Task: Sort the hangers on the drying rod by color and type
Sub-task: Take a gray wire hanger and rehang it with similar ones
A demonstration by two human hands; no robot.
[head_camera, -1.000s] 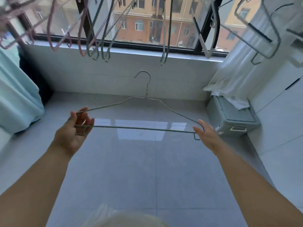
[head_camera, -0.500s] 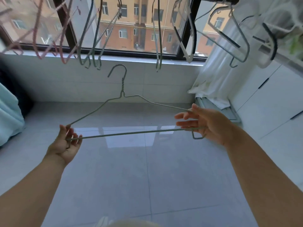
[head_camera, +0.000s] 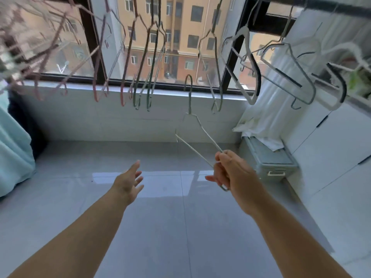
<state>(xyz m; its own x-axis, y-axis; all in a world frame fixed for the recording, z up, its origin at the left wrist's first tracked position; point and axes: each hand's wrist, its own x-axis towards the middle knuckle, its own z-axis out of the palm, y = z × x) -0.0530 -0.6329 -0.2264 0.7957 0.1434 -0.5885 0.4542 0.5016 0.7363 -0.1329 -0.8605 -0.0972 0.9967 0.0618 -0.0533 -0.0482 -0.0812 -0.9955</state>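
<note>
My right hand [head_camera: 232, 173] is closed in a loose fist around one end of a pale green wire hanger [head_camera: 197, 133], fingers curled over its bottom bar and shoulder wire where they meet; the bent corner pokes out below my palm. The hanger is turned nearly edge-on to me, so its two long wires run close together up and away to the left, and its hook stands upright just under the window [head_camera: 160, 41] sill line, not on anything. My left hand [head_camera: 128, 181] is empty, palm turned inward, fingers spread and stretched forward, well apart from the hanger and touching nothing. Above both hands the rest hang in a row: pink hangers [head_camera: 96, 73] at the left, blurred further out, then dark green wire hangers [head_camera: 149, 77] in the middle, one more green pair [head_camera: 217, 93] right of my hook, and thicker white and grey hangers [head_camera: 289, 77] with dark grip strips at the right. The rod [head_camera: 341, 7] shows only at the top right corner. Below is a glossy grey tiled floor [head_camera: 160, 217], a lidded grey-green box [head_camera: 269, 159] by the right wall under a white cloth [head_camera: 265, 109], and a light blue cloth [head_camera: 14, 153] at the far left.
</note>
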